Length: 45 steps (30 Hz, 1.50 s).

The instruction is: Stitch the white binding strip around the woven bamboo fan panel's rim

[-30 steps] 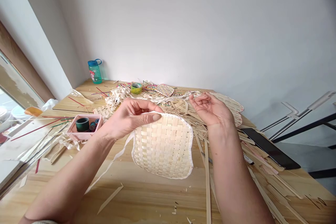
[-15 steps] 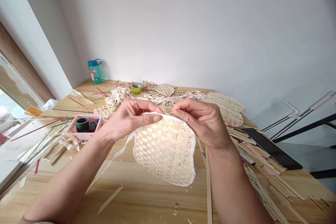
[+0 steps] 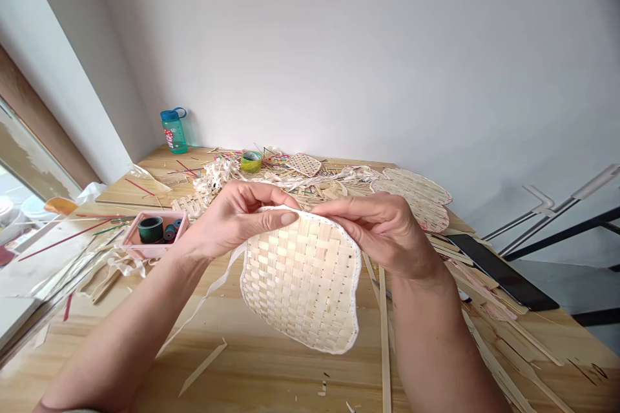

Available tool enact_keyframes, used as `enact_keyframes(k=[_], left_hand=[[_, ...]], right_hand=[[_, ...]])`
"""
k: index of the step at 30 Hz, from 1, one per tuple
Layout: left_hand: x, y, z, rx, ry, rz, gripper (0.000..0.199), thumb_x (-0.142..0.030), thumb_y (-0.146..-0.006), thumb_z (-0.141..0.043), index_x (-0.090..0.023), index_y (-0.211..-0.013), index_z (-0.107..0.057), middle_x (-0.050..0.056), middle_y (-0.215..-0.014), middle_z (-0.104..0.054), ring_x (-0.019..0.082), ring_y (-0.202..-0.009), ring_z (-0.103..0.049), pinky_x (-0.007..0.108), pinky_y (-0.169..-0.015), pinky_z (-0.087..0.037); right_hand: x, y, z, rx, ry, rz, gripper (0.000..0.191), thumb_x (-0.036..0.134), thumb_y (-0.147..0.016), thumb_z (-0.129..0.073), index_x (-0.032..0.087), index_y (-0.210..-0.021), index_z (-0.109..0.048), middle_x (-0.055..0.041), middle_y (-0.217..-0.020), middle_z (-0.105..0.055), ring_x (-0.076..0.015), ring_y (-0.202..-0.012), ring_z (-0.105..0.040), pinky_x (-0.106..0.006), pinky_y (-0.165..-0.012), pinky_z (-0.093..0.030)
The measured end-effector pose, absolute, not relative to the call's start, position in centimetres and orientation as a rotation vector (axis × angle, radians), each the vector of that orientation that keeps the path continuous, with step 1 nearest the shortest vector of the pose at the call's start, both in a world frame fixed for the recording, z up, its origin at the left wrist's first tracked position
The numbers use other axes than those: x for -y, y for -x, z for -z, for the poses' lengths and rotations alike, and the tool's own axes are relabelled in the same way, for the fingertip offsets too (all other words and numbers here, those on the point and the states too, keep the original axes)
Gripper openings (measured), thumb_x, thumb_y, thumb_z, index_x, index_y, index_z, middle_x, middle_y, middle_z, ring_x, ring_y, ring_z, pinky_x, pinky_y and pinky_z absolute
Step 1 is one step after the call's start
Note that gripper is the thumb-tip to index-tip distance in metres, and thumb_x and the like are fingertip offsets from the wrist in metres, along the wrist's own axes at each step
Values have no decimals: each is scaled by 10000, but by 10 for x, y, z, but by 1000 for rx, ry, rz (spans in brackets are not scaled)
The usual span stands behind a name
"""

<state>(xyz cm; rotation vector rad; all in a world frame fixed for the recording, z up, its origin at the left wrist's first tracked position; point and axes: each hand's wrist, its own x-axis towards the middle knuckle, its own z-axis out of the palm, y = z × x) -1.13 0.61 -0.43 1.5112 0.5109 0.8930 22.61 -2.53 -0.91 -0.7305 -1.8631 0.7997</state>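
A pale woven bamboo panel (image 3: 300,277) with a white fabric edging hangs upright above the table. My left hand (image 3: 242,213) pinches its top edge, thumb on the near face and fingers behind. At the upper right of the same edge, my right hand (image 3: 382,226) is closed, its fingers stretched along the border and thumb below them. Whether a needle or thread is between the right fingers is too small to tell. From the panel's left side a loose white ribbon (image 3: 217,284) trails down behind my left forearm.
A pink basket (image 3: 132,246) with a dark green roll (image 3: 150,230) and thread spools stands left. Behind are a blue-green bottle (image 3: 173,132), yellow-green tape (image 3: 251,162) and heaped strips. Woven pieces (image 3: 411,193) and a black phone-like slab (image 3: 504,271) lie right.
My right fingers have gone from a raised, bent pinch to lying flatter along the top edge. The panel's lower part has swung slightly left and down. My left hand keeps its pinch.
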Motion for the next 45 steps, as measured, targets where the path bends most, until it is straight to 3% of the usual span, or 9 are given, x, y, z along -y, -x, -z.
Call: enact_keyframes(k=[14,21,30,37,45], left_hand=[[-9,15,6,-480,-1524,-827,138,-304,-856,-829,-182,-919,-824,53,-854,-806,127,-722,-725,206,-644,-564],[-8,11,6,-458,-1496,-785,119,-283,-824,-848,-178,-877,-831,45,-814,-794,131,-696,-705,215,-637,-543],[-10,8,10,-438,-1469,-826,132,-277,-799,-872,-169,-865,-834,47,-816,-785,128,-720,-688,212,-657,-536],[-9,6,11,-426,-1484,-829,134,-281,-823,-857,-168,-892,-835,45,-821,-788,120,-717,-683,199,-637,-527],[-7,7,9,-427,-1455,-819,74,-253,-842,-839,-196,-889,-834,15,-829,-790,95,-724,-687,170,-662,-528]], right_hand=[[22,-229,10,1845,674,-1057,210,367,-942,-718,287,-1078,-856,12,-514,-624,-142,-423,-560,-252,-418,-468],[22,-222,4,1805,680,-1077,138,346,-907,-759,236,-873,-833,-1,-639,-688,-136,-498,-603,-239,-438,-478],[18,-216,12,1790,644,-1117,174,378,-928,-740,245,-829,-792,34,-565,-586,-120,-473,-512,-243,-448,-409],[17,-215,12,1840,656,-1024,222,406,-946,-722,233,-813,-764,42,-611,-458,-108,-533,-353,-254,-488,-271],[9,-218,14,1772,613,-1172,202,380,-916,-766,204,-818,-752,31,-636,-544,-107,-558,-436,-233,-505,-324]])
